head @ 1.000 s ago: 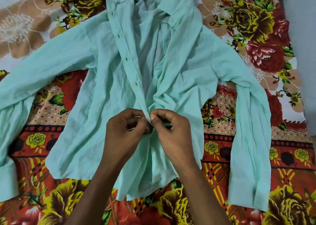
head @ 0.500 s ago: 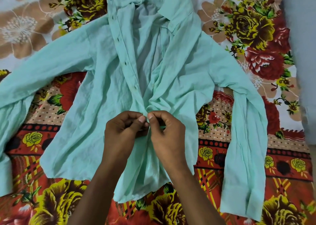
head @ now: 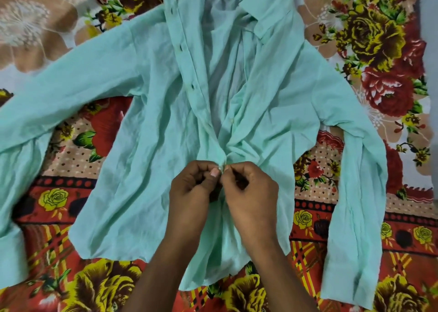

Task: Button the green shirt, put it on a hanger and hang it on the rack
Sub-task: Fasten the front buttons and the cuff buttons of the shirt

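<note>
Green shirt [head: 147, 112] lies face up on the floral bedsheet [head: 379, 51], sleeves spread, collar away from me, upper placket open. I see my left hand [head: 192, 193] and right hand [head: 251, 190] meeting at the lower front edges, each grip clamped on shirt fabric, thumbs and forefingers pinching at one button [head: 221, 167]. Below my hands the front appears closed.

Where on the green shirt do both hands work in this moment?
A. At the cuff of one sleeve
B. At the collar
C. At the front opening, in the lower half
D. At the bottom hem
C: the left hand and the right hand pinch the two front edges of the green shirt together low on its front opening, which gapes open above them.
</note>
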Demonstrator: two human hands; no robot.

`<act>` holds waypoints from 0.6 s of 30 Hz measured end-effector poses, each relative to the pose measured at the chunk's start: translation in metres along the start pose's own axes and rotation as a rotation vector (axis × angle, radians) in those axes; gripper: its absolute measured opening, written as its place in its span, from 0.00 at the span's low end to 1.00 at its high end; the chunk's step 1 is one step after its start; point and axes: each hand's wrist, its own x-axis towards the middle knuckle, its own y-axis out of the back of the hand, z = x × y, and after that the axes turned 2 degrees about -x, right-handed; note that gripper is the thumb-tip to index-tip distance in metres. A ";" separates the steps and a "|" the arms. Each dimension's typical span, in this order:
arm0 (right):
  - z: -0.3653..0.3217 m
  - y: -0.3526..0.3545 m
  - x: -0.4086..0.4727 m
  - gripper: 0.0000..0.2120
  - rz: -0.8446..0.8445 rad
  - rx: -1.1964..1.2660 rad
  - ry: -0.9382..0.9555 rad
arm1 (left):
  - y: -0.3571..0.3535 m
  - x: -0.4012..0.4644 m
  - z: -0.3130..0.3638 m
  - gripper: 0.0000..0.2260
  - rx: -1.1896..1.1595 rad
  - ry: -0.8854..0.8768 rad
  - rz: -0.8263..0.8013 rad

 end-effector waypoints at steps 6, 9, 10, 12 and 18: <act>-0.018 0.029 0.014 0.10 0.171 -0.255 0.209 | 0.010 0.019 0.025 0.15 0.570 -0.329 0.195; -0.025 0.016 0.029 0.08 0.283 -0.213 0.288 | -0.001 0.040 0.034 0.17 0.607 -0.321 0.270; -0.026 0.010 0.035 0.09 0.246 -0.235 0.251 | -0.006 0.047 0.035 0.17 0.622 -0.309 0.273; -0.024 -0.002 0.044 0.15 0.123 -0.353 0.153 | -0.012 0.057 0.035 0.14 0.642 -0.310 0.271; -0.020 -0.006 0.056 0.10 0.016 -0.414 0.016 | -0.014 0.059 0.037 0.02 0.438 -0.329 0.271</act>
